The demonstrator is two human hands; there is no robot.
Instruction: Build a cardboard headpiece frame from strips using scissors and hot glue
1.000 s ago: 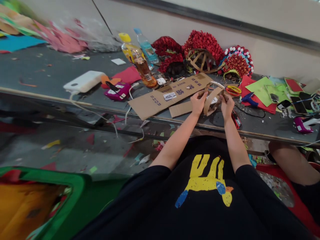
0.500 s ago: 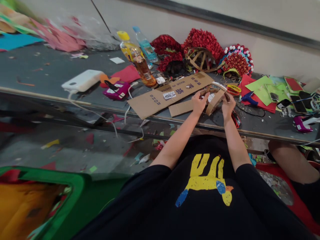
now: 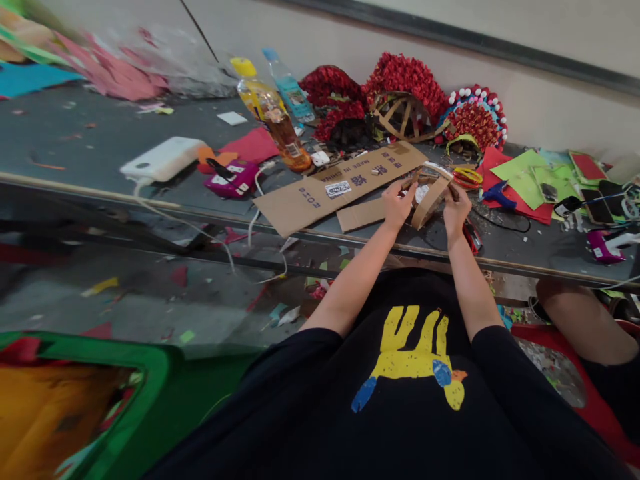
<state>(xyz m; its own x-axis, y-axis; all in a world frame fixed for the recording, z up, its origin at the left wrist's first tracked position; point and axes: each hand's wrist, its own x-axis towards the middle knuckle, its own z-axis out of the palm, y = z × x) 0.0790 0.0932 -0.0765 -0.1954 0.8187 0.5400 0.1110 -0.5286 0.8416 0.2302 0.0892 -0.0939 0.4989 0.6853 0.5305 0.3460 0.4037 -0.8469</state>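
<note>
Between my two hands is a curved cardboard strip (image 3: 428, 205), bent into a loop and raised over the front of the table. My left hand (image 3: 399, 202) pinches its left side, and my right hand (image 3: 455, 208) is closed on its right side. Part of the loop is hidden by the fingers. Beneath and to the left lie a long printed cardboard sheet (image 3: 320, 197) and a smaller cardboard piece (image 3: 361, 214). A blue glue gun (image 3: 496, 193) and a roll of yellow tape (image 3: 467, 177) rest right of my right hand.
Red decorated headpieces (image 3: 405, 87) stand along the wall. Left of them are two bottles, one with a yellow cap (image 3: 280, 130). A white power bank (image 3: 163, 160) and a purple box (image 3: 233, 179) sit further left. Another person's leg (image 3: 585, 323) shows at right; a green bin (image 3: 165, 380) stands lower left.
Almost nothing differs. The view has shifted very slightly, while both hands keep the same hold on the curved cardboard strip.
</note>
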